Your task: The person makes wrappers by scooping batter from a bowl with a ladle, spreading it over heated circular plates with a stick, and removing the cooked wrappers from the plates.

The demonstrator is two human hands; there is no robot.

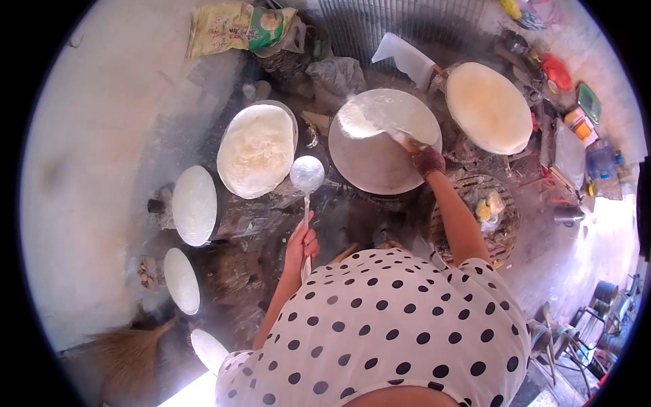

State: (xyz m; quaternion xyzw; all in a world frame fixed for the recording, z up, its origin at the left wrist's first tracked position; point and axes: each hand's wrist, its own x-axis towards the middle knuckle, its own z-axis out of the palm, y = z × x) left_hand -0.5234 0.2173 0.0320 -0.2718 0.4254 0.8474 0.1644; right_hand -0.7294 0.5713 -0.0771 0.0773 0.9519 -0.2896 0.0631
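Note:
My left hand (300, 245) is closed around the long handle of a ladle (307, 174), whose pale, batter-coated bowl points away from me. My right hand (428, 161), in what looks like a dark reddish glove, reaches over a large round griddle (380, 166). It grips a wooden spreader (405, 141), its far end blurred against the hot plate. White batter (359, 117) covers the griddle's far side, while the near side shows bare grey metal. Left of it, a pale flatbread (256, 152) lies on another round plate. A browner flatbread (489, 108) is on the right.
More round griddles with pale sheets, including one griddle (194, 205), curve down the left side. A straw broom (129, 356) lies at lower left. A round grate (502, 234) holding yellowish pieces stands right. A printed sack (227, 30) is at the back. Steam hazes the air.

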